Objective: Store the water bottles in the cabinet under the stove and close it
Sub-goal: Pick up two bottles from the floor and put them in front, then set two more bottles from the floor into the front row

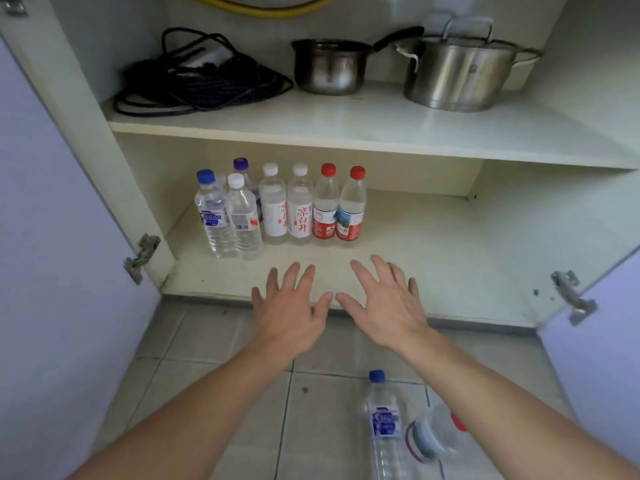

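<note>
While both doors stand wide, left hand [291, 306] and right hand [384, 303] hover splayed, holding nothing; clear plastic blue-capped bottle [382, 420] on the grey floor tiles [214, 344] due next; grasp mid-body, stand upright beside the red-capped bottle row [341, 209].

Bottles [277, 206] upright on cabinet's bottom shelf [433, 258] at left; pots [457, 74] & cable [201, 81] on upper shelf.

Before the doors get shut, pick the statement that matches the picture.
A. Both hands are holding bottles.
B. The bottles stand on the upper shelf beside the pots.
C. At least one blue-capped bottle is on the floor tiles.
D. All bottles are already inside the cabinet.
C: a blue-capped bottle is on the floor tiles outside the cabinet, while the left hand and right hand are spread open and hold nothing.
</note>
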